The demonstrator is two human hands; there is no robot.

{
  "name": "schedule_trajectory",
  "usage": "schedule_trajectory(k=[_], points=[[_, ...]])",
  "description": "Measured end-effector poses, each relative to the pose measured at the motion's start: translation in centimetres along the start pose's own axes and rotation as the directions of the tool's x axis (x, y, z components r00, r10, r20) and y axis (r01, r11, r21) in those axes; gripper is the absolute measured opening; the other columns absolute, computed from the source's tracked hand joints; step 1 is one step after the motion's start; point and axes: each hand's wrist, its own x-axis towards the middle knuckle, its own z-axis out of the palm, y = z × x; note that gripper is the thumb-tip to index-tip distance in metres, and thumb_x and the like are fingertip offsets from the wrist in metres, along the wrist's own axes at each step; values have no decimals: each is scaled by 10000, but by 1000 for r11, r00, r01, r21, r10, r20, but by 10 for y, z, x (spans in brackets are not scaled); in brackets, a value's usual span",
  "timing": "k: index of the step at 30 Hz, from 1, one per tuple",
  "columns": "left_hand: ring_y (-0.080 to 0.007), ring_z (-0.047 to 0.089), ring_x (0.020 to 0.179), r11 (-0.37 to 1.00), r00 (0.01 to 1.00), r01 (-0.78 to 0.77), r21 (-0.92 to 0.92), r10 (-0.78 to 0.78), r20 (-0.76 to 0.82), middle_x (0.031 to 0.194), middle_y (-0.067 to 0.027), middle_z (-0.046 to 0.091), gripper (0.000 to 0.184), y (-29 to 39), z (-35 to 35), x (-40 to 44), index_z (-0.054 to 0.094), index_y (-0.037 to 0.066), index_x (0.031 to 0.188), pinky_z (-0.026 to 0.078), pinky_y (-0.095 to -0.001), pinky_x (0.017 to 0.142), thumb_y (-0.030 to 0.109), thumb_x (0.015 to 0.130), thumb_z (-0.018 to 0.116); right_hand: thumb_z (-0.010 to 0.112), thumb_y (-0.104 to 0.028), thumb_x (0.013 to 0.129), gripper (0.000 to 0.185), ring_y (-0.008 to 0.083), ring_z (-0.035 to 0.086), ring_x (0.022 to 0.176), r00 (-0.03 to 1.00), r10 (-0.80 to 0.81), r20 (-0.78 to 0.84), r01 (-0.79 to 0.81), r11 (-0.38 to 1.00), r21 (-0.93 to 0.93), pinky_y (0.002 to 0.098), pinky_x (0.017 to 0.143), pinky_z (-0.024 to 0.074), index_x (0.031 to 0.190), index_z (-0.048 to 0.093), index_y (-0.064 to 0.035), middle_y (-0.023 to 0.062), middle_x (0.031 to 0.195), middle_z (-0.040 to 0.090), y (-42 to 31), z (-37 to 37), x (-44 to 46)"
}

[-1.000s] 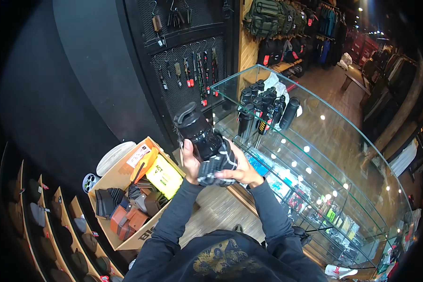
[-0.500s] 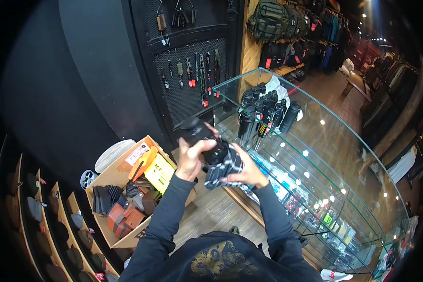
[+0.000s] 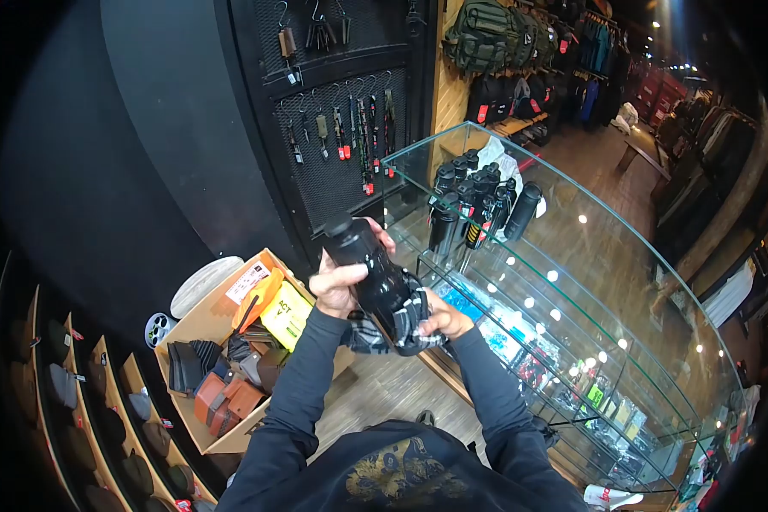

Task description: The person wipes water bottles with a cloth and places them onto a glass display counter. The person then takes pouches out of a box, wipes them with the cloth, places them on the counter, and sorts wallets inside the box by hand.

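A glossy black bottle (image 3: 369,266) is tilted in front of me, its capped end up and to the left. My left hand (image 3: 340,280) is wrapped round its upper part. Around the lower end lies a black-and-white checked cloth (image 3: 369,331), which my right hand (image 3: 442,319) presses against the bottle, fingers partly hidden behind it. Beyond my right hand, several other black bottles (image 3: 482,198) stand together in the glass display case (image 3: 572,171).
An open cardboard box (image 3: 222,442) with brown leather goods and a yellow packet stands at lower left. Shelves of caps (image 3: 64,384) line the left edge. Keychains and lanyards hang on a black mesh panel (image 3: 316,188). Backpacks (image 3: 482,38) hang at the back.
The left hand has shifted from the bottle's lower side to its upper part. The bottle has turned, showing more of its side, and the checked cloth now sits lower around its base.
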Motion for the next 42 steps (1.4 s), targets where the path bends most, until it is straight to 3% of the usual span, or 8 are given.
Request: schedule_trajectory(k=[4, 9, 16, 23, 26, 33, 39, 42], points=[[-178, 661, 964, 963, 950, 85, 258, 0, -311, 1014, -104, 692, 331, 7, 9, 3, 628, -32, 1110, 509, -333, 915, 63, 812, 737, 880, -291, 594, 1010, 278, 600, 1168, 875, -387, -291, 57, 679, -732, 371, 970, 484, 1422, 387, 9, 172, 1308, 579, -28, 37, 8], [-120, 672, 771, 923, 863, 26, 384, 174, -475, 880, -51, 709, 178, 6, 18, 9, 670, 18, 937, 539, -260, 726, 32, 798, 781, 870, -317, 583, 940, 379, 660, 1056, 703, -664, -253, -119, 242, -963, 430, 897, 533, 1372, 439, -40, 195, 1192, 645, -20, 59, 6], [-164, 637, 901, 920, 980, 122, 373, -53, -190, 977, -80, 676, 375, 1, 17, 0, 607, -9, 1136, 513, -303, 866, 95, 781, 670, 832, -221, 747, 696, 171, 602, 1053, 860, -488, -147, 327, 749, -576, 318, 935, 471, 1317, 493, -11, 77, 1129, 647, -47, 40, 25], [-226, 605, 985, 995, 994, 92, 23, -93, 51, 997, -137, 623, 558, 3, 8, 0, 552, -21, 1141, 443, -365, 998, 149, 632, 705, 806, -666, 667, 1049, 155, 628, 1089, 999, -41, 13, 36, 962, 272, 302, 877, 547, 1393, 443, -2, 62, 1210, 624, 40, -22, 15], [-247, 586, 959, 988, 981, -83, 128, 59, 186, 874, -112, 624, 581, 4, 6, 14, 551, 8, 1100, 221, -461, 1203, 257, 603, 718, 843, -404, 706, 832, 167, 660, 1009, 998, 8, 62, -22, 974, 223, 314, 887, 547, 1344, 477, -16, 74, 1167, 647, -13, 5, 20], [-133, 624, 1039, 905, 992, -32, 424, 82, -100, 1138, -90, 662, 456, 8, 1, 8, 553, -34, 1252, 479, -280, 949, 52, 842, 736, 897, -169, 623, 845, 221, 672, 1009, 769, -566, -297, 179, 636, -750, 354, 895, 524, 1333, 464, -20, 157, 1157, 669, -25, 49, 20], [-207, 639, 1044, 991, 988, 112, 73, -102, -119, 1152, -144, 666, 386, 16, 22, 5, 538, 6, 1238, 521, -334, 937, 181, 914, 654, 884, -238, 531, 937, 398, 657, 963, 577, -780, -242, -53, 260, -964, 437, 804, 545, 1327, 438, -25, 192, 1141, 607, -22, 65, 19], [-82, 630, 864, 799, 979, 193, 570, -123, -159, 967, -24, 683, 319, 23, 21, 8, 626, 17, 1051, 523, -252, 799, 68, 800, 817, 881, -223, 517, 923, 373, 651, 935, 547, -814, -194, -116, 156, -981, 434, 778, 542, 1311, 451, -28, 167, 1103, 609, -19, 58, 15]])
